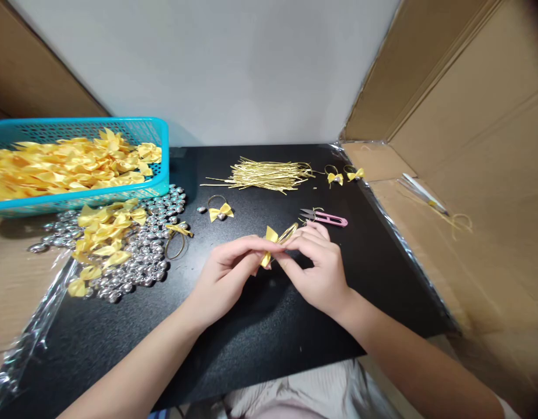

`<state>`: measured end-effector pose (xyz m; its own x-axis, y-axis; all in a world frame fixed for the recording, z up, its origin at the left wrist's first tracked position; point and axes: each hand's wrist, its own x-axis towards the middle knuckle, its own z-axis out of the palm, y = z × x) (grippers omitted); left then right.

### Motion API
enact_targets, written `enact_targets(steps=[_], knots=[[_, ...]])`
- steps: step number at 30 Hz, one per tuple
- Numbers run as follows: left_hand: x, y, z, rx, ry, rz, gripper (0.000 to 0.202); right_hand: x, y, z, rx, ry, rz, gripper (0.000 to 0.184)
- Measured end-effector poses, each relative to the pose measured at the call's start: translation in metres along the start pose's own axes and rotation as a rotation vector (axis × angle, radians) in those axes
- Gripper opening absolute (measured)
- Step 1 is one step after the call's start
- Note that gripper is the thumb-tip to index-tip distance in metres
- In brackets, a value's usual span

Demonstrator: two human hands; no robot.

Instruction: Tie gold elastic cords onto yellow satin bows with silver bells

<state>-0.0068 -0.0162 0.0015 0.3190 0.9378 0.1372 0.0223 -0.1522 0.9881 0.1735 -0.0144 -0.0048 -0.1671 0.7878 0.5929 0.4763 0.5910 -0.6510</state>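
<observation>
Over the middle of the black mat (260, 337), my left hand (227, 273) and my right hand (319, 267) meet and pinch a small yellow ribbon bow (269, 244). A gold wire loop (287, 233) sticks up from the bow between my fingertips. Both hands are closed on the bow and wire. Pink thread snips (325, 218) lie just behind my right hand.
A teal basket (159, 174) full of yellow bows stands at the back left. In front of it lies a heap of silver beads (142, 256) with loose bows on top. A bundle of gold wires (264, 174) and finished bows (220, 212) lie farther back. Cardboard walls (470, 174) rise on the right.
</observation>
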Motion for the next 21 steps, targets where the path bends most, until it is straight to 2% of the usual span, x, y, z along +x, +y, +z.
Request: enact_targets(steps=[7, 12, 16, 19, 21], knots=[[0.000, -0.006, 0.005, -0.153, 0.076, -0.164, 0.023, 0.002, -0.002, -0.005, 0.029, -0.033, -0.051, 0.012], [0.001, -0.003, 0.007, -0.230, 0.114, -0.164, 0.023, 0.003, -0.004, -0.009, 0.163, -0.111, 0.008, 0.012], [0.002, -0.001, 0.005, -0.108, 0.118, -0.118, 0.023, 0.004, -0.004, -0.012, 0.223, -0.066, 0.054, 0.010], [0.001, 0.001, 0.005, 0.047, 0.096, -0.055, 0.021, 0.003, -0.002, -0.013, 0.203, 0.013, 0.070, 0.011], [0.001, 0.003, 0.005, 0.179, 0.076, 0.013, 0.021, 0.003, -0.001, -0.014, 0.204, 0.019, 0.053, 0.014]])
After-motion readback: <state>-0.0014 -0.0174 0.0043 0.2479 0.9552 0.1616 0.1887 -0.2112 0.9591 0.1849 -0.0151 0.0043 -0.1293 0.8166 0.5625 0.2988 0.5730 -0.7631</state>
